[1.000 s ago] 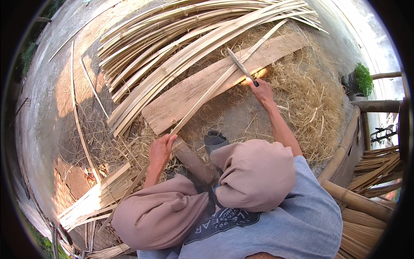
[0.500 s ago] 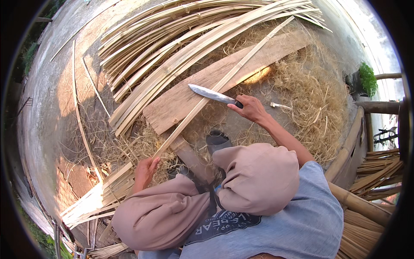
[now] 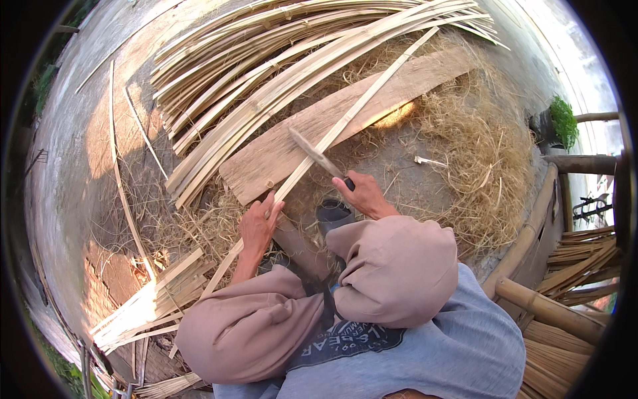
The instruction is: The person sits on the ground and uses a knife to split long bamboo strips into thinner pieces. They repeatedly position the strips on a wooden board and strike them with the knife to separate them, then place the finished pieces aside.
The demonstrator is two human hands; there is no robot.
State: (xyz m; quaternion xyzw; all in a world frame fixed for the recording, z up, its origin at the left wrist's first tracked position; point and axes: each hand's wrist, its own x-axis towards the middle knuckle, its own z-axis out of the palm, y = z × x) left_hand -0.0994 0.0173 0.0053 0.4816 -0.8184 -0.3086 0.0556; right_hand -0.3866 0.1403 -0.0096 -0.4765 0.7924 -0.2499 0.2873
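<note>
A long pale bamboo strip (image 3: 357, 106) runs diagonally across a flat wooden board (image 3: 256, 166). My left hand (image 3: 258, 223) is closed around the strip just short of the board's near edge, and its lower end passes back beside my left knee. In my right hand (image 3: 362, 193) is a knife (image 3: 312, 151), gripped by its dark handle. The blade crosses the strip over the board, turned so that it looks narrow. Whether the edge touches the strip I cannot tell.
A large stack of bamboo strips (image 3: 266, 73) lies beyond the board. Curly shavings (image 3: 485, 179) heap up on the right. Shorter strips (image 3: 156, 299) lie at the near left. Bamboo poles (image 3: 548, 309) and more bundled strips (image 3: 578, 266) stand at the right.
My left hand has moved forward along the strip, up to the board. My right hand has come nearer and leftward, and the knife blade has turned from flat to narrow.
</note>
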